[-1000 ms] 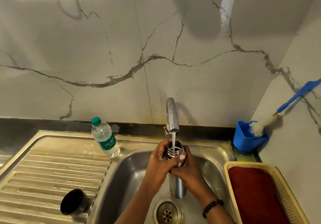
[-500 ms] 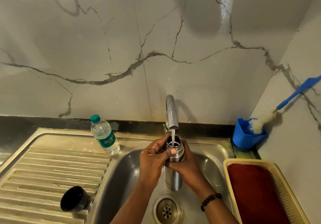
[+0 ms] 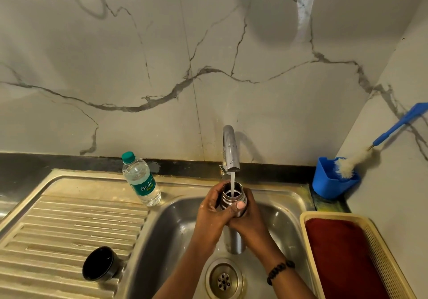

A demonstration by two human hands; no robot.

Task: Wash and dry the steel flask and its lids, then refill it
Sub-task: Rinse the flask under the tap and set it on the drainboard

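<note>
- I see the steel sink (image 3: 176,224) taking up the lower middle of the worktop, its ribbed draining board (image 3: 58,224) running off to the left edge and the drain (image 3: 223,281) at the basin's near end.
- At the worktop's right edge sits a cream basket (image 3: 379,252) with a dark red cloth (image 3: 342,257) lying in it.
- In the far right corner a blue holder (image 3: 333,187) stands with a bottle brush (image 3: 361,157) leaning out of it against the side wall.
- The steel flask (image 3: 234,196) is upright over the basin, open mouth directly under the tap (image 3: 230,150), and the water stream (image 3: 232,181) runs into it.
- My left hand (image 3: 213,215) is wrapped round the flask's neck, thumb across the front; its grip is clenched on the flask.
- My right hand (image 3: 252,220) grasps the same flask from the other side, just below the neck, a dark bead bracelet (image 3: 280,269) on that wrist.
- A capped plastic water bottle (image 3: 141,180) stands on the far rim of the sink, left of the tap.
- A black lid (image 3: 99,264) lies on its side on the draining board near the basin's left rim.
</note>
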